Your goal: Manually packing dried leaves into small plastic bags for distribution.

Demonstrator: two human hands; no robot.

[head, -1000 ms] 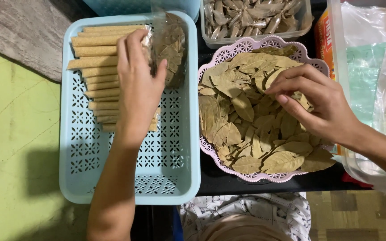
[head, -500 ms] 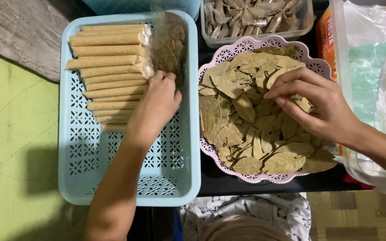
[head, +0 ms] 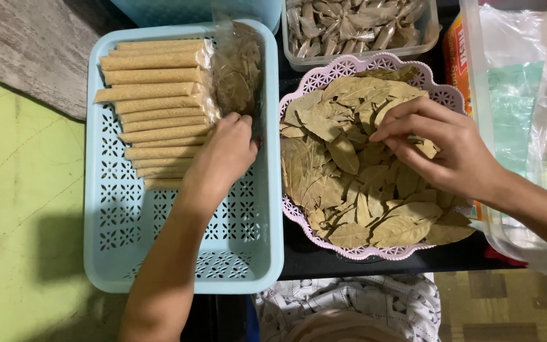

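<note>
My left hand (head: 223,155) lies inside a light blue perforated basket (head: 121,240). Its curled fingers touch the right ends of a row of long tan packets (head: 156,104) and the lower edge of a clear bag of dried leaves (head: 238,66). The fingertips are hidden, so a grip is unclear. My right hand (head: 454,149) is over a pink scalloped basket (head: 349,63) heaped with dried bay leaves (head: 343,171). Its fingers pinch a leaf (head: 427,147) near the basket's right side.
A clear tub of small packed leaves (head: 362,25) stands behind the pink basket. To the right are an orange box (head: 456,50) and a large clear container holding plastic bags (head: 520,101). A green mat (head: 20,190) lies on the left, patterned cloth (head: 349,294) at the bottom.
My left hand has drawn back from the top of the packet row to its right ends, by the clear bag. My right hand has barely shifted among the leaves.
</note>
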